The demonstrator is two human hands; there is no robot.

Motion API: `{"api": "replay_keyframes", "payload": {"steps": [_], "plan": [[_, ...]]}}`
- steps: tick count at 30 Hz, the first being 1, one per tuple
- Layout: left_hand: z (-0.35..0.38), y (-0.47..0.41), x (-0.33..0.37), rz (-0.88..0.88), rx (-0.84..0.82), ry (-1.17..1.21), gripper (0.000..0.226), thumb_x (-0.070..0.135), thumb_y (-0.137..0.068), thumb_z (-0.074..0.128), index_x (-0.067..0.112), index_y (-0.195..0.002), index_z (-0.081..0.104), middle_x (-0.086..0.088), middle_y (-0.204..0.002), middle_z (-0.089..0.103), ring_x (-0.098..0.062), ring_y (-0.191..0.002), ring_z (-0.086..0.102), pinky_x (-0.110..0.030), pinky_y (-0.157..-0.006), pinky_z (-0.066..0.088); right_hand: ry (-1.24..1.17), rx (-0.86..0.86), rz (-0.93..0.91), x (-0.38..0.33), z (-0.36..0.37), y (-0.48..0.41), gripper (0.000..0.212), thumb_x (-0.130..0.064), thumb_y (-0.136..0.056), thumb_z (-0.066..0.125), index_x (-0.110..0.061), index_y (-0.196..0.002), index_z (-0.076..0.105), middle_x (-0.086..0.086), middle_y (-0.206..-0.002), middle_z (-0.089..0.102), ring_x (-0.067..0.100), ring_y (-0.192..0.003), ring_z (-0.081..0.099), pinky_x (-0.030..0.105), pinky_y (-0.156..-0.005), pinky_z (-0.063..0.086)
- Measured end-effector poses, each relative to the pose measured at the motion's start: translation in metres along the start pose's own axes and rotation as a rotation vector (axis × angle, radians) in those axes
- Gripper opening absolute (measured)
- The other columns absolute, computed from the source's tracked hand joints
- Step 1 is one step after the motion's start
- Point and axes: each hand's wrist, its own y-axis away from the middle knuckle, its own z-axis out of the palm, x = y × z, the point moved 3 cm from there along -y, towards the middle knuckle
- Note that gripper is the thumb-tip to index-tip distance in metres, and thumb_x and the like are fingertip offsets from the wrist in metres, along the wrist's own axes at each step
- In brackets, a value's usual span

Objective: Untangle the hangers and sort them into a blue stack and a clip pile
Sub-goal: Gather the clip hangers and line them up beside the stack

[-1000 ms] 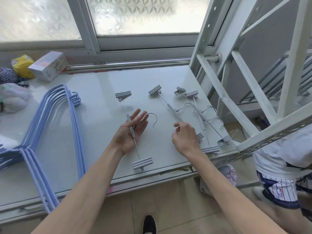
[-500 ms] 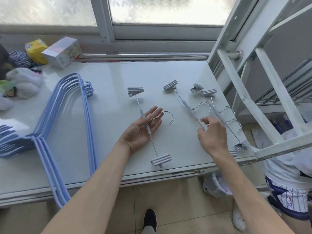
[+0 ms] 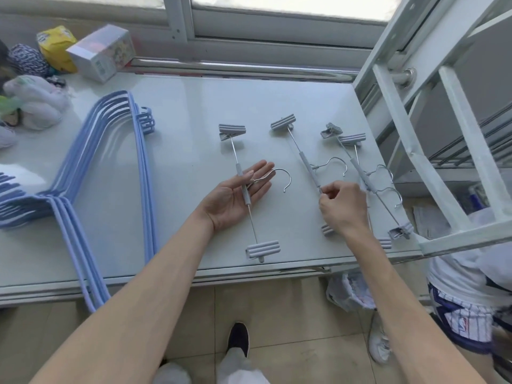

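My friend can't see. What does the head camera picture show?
One clip hanger lies across a person's open left hand at a table, while the right hand pinches the bar of a second clip hanger. Two more hangers overlap further right, and blue hangers are stacked on the left.

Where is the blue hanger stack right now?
Head view: the blue hanger stack lies on the left part of the table, left of the left hand, with white bags beyond it toward the window.
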Motion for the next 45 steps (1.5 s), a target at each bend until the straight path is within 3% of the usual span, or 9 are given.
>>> {"api": "replay_keyframes", "payload": {"steps": [7, 15, 19, 21, 27, 30, 36, 42, 45], "plan": [[0.000, 0.002, -0.005, 0.022, -0.001, -0.010, 0.045, -0.003, -0.095, 0.038, 0.002, -0.139, 0.046, -0.011, -0.140, 0.054, -0.023, -0.129, 0.053, -0.034, -0.108, 0.041, -0.118, 0.039, -0.069, -0.020, 0.010, 0.009, 0.016, -0.007, -0.080, 0.063, -0.008, -0.088, 0.076, 0.005, -0.075, 0.072, 0.013, -0.068, 0.061, 0.006, -0.060, 0.036], [-0.002, 0.001, -0.009, 0.058, 0.036, 0.000, 0.044, -0.005, -0.095, 0.036, 0.002, -0.137, 0.046, -0.012, -0.141, 0.052, -0.024, -0.131, 0.050, -0.035, -0.106, 0.043, -0.146, 0.045, -0.153, -0.035, 0.017, 0.033, 0.013, -0.007, -0.082, 0.063, -0.009, -0.083, 0.076, 0.005, -0.071, 0.071, 0.015, -0.063, 0.062, 0.012, -0.063, 0.041], [-0.002, 0.002, -0.009, 0.056, 0.045, -0.015, 0.045, -0.005, -0.095, 0.036, 0.001, -0.139, 0.045, -0.012, -0.141, 0.053, -0.024, -0.130, 0.051, -0.035, -0.106, 0.043, -0.181, 0.037, -0.159, -0.040, 0.008, 0.043, 0.012, -0.005, -0.084, 0.063, -0.009, -0.084, 0.074, 0.001, -0.062, 0.064, 0.000, -0.042, 0.055, 0.000, -0.045, 0.035], [-0.002, 0.002, -0.008, 0.054, 0.051, -0.016, 0.044, -0.004, -0.095, 0.038, 0.001, -0.139, 0.045, -0.012, -0.141, 0.053, -0.024, -0.129, 0.052, -0.034, -0.106, 0.043, -0.201, 0.035, -0.157, -0.040, 0.005, 0.048, 0.012, -0.004, -0.085, 0.063, -0.009, -0.086, 0.073, 0.000, -0.063, 0.062, -0.005, -0.043, 0.055, -0.001, -0.041, 0.033], [-0.001, 0.002, -0.007, 0.052, 0.060, -0.043, 0.044, 0.001, -0.094, 0.045, 0.003, -0.138, 0.046, -0.010, -0.141, 0.053, -0.023, -0.131, 0.051, -0.033, -0.106, 0.043, -0.172, 0.025, -0.175, -0.036, 0.009, 0.068, 0.013, -0.007, -0.084, 0.065, -0.011, -0.090, 0.075, 0.000, -0.075, 0.066, -0.001, -0.056, 0.057, 0.002, -0.057, 0.040], [0.003, 0.002, -0.008, 0.072, 0.064, -0.099, 0.043, -0.001, -0.095, 0.047, 0.002, -0.138, 0.047, -0.010, -0.140, 0.054, -0.022, -0.130, 0.051, -0.031, -0.106, 0.044, -0.169, 0.007, -0.179, -0.037, 0.015, 0.075, 0.014, -0.007, -0.084, 0.065, -0.012, -0.091, 0.075, -0.002, -0.077, 0.066, 0.010, -0.062, 0.059, 0.016, -0.066, 0.047], [0.012, 0.002, -0.007, 0.188, 0.183, -0.137, 0.030, -0.003, -0.090, 0.058, 0.010, -0.117, 0.060, -0.009, -0.123, 0.065, -0.020, -0.114, 0.064, -0.028, -0.096, 0.052, -0.200, 0.007, -0.211, -0.042, 0.025, 0.087, 0.015, -0.007, -0.083, 0.066, -0.013, -0.094, 0.075, -0.001, -0.083, 0.069, 0.011, -0.066, 0.060, 0.018, -0.068, 0.046], [0.019, 0.001, -0.009, 0.217, 0.227, -0.142, 0.032, -0.010, -0.089, 0.057, 0.008, -0.115, 0.060, -0.014, -0.116, 0.066, -0.024, -0.099, 0.068, -0.035, -0.084, 0.059, -0.216, -0.002, -0.223, -0.047, 0.029, 0.093, 0.017, -0.007, -0.083, 0.066, -0.012, -0.095, 0.075, -0.001, -0.084, 0.070, 0.009, -0.064, 0.060, 0.012, -0.066, 0.044], [0.022, 0.000, -0.008, 0.198, 0.232, -0.117, 0.030, -0.009, -0.090, 0.056, 0.005, -0.116, 0.059, -0.016, -0.114, 0.066, -0.024, -0.092, 0.070, -0.035, -0.077, 0.061, -0.260, -0.072, -0.208, -0.045, 0.023, 0.092, 0.011, -0.017, -0.087, 0.064, -0.017, -0.087, 0.075, -0.007, -0.076, 0.069, 0.005, -0.063, 0.059, 0.010, -0.060, 0.043]]}}
